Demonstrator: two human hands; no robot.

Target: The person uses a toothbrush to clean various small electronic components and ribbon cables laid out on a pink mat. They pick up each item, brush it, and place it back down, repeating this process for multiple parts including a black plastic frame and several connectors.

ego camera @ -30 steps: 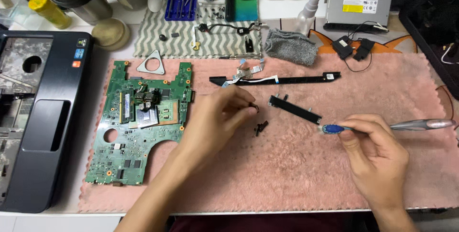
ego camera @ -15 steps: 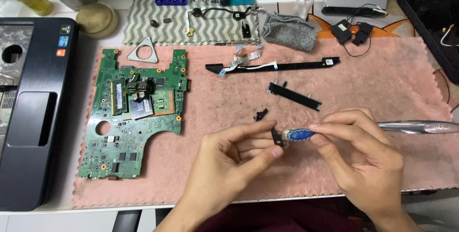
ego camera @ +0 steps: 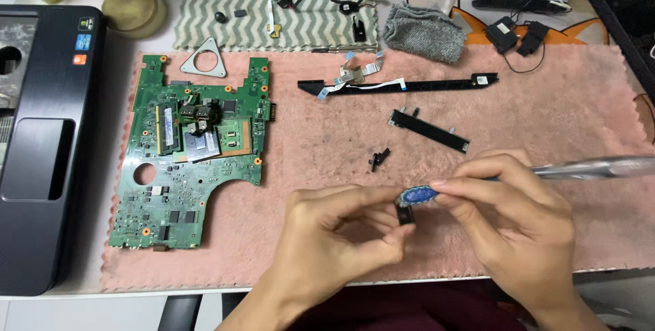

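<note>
Fuzzy pink mat (ego camera: 546, 99): left hand (ego camera: 334, 235) pinches small black part (ego camera: 404, 215), right hand (ego camera: 512, 229) pinches bristly toothbrush (ego camera: 417, 195)

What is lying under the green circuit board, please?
The circuit board lies on a pink fuzzy mat, which shows all around it and through its round hole. Whatever sits directly beneath the board itself is covered.

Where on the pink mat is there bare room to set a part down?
The pink mat is bare at right, between the long black strip and the silver handle. A smaller patch lies between the circuit board and the small black clip. It is crowded around the left hand and right hand, and on the striped cloth.
</note>
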